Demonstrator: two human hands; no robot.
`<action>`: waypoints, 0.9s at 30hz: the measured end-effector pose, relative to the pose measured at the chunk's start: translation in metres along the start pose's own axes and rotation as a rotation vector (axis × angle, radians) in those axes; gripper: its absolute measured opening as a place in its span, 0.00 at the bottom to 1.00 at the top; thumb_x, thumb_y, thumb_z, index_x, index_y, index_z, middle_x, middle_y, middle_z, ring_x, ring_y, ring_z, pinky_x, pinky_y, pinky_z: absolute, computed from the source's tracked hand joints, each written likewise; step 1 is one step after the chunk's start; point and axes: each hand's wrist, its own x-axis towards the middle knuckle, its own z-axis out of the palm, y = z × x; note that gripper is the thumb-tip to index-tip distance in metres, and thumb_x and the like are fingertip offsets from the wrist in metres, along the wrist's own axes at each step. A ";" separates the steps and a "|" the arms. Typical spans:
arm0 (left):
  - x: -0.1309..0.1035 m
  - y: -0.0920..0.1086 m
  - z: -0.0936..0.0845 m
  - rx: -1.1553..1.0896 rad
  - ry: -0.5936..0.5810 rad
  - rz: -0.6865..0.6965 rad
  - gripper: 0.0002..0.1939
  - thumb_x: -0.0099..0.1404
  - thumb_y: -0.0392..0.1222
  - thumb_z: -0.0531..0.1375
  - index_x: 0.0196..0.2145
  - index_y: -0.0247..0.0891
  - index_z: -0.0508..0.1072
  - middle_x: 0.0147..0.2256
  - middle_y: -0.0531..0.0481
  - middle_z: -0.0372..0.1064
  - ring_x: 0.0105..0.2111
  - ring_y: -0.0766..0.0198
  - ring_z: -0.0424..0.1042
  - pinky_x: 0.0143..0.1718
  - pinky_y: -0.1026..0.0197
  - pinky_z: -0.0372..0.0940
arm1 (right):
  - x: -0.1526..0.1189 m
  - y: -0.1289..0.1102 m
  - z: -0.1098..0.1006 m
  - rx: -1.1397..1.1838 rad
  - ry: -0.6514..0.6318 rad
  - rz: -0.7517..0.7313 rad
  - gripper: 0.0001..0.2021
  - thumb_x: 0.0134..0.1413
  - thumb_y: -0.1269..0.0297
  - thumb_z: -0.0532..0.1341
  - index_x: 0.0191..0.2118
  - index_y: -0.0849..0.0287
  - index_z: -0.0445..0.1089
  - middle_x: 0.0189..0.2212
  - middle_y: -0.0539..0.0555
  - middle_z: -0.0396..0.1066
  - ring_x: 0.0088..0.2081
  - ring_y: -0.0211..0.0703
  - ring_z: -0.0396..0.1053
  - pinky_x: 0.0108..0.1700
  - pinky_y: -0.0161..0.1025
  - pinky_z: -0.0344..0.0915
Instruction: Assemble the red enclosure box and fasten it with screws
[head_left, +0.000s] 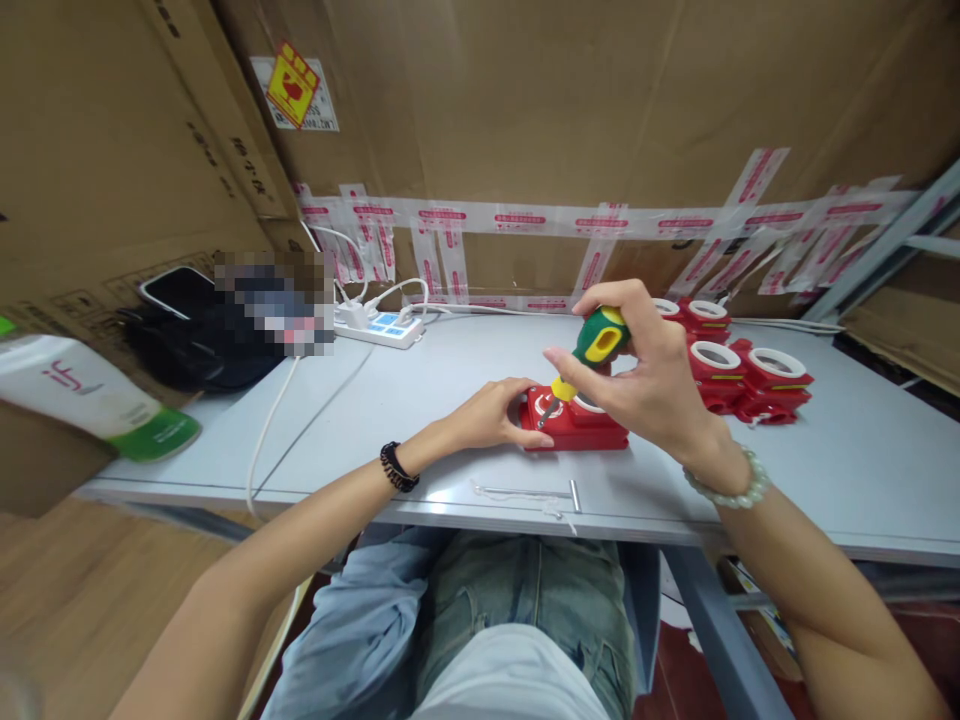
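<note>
A red plastic housing (577, 437) with white rings on top lies on the table near the front edge. My left hand (495, 412) grips its left end, thumb at the front and fingers behind. In my right hand (651, 365) is a screwdriver (602, 338) with a green and yellow handle, its fingers wrapped round the grip. The shaft slants down to the left, its tip at the left part of the housing's top. Whether the tip sits in a screw is too small to tell. Part of the housing's right side is hidden behind my right hand.
Several more red housings (776, 375) stand at the right. A metal L-shaped rod (525, 492) lies at the front edge. A white power strip (386, 328) with plugs and cables is at the back. At the left are a white-green bottle (90, 390), a black bag (202, 350) and a phone (180, 292).
</note>
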 end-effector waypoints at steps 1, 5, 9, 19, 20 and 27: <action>0.000 0.000 0.000 -0.004 -0.001 0.000 0.33 0.52 0.59 0.68 0.49 0.35 0.70 0.40 0.44 0.74 0.34 0.59 0.71 0.36 0.59 0.64 | 0.001 0.000 0.002 -0.013 0.001 -0.016 0.14 0.49 0.64 0.66 0.40 0.52 0.63 0.24 0.45 0.62 0.23 0.35 0.59 0.25 0.35 0.60; 0.001 0.000 0.000 -0.007 -0.007 0.006 0.34 0.52 0.59 0.68 0.50 0.35 0.70 0.41 0.44 0.74 0.36 0.58 0.71 0.37 0.59 0.65 | 0.008 -0.004 0.006 -0.094 -0.012 -0.036 0.10 0.50 0.64 0.63 0.38 0.53 0.63 0.23 0.45 0.61 0.20 0.33 0.56 0.24 0.36 0.55; 0.001 -0.002 0.000 0.021 0.001 0.016 0.31 0.52 0.60 0.67 0.45 0.35 0.71 0.37 0.46 0.73 0.32 0.60 0.69 0.34 0.60 0.63 | 0.017 -0.016 0.002 -0.197 -0.097 -0.033 0.09 0.51 0.63 0.60 0.40 0.56 0.65 0.24 0.48 0.64 0.23 0.37 0.59 0.27 0.38 0.55; 0.001 -0.001 0.000 -0.002 0.005 0.012 0.30 0.51 0.58 0.68 0.46 0.36 0.72 0.38 0.46 0.73 0.35 0.59 0.69 0.36 0.59 0.64 | 0.014 -0.015 0.013 -0.123 -0.057 -0.015 0.11 0.55 0.57 0.62 0.40 0.56 0.67 0.24 0.47 0.65 0.23 0.36 0.61 0.29 0.36 0.57; 0.001 -0.001 0.000 0.002 0.007 0.014 0.30 0.51 0.58 0.68 0.46 0.36 0.72 0.37 0.46 0.73 0.34 0.59 0.69 0.36 0.59 0.64 | 0.014 -0.013 0.013 -0.147 -0.045 -0.012 0.11 0.55 0.56 0.61 0.41 0.55 0.68 0.24 0.47 0.65 0.24 0.37 0.62 0.29 0.37 0.58; 0.001 0.001 -0.001 -0.005 -0.009 0.014 0.30 0.53 0.58 0.67 0.46 0.35 0.72 0.37 0.47 0.73 0.32 0.61 0.68 0.34 0.60 0.63 | 0.013 -0.011 0.007 0.183 -0.239 0.051 0.14 0.60 0.60 0.57 0.51 0.54 0.63 0.31 0.48 0.69 0.24 0.35 0.64 0.27 0.36 0.62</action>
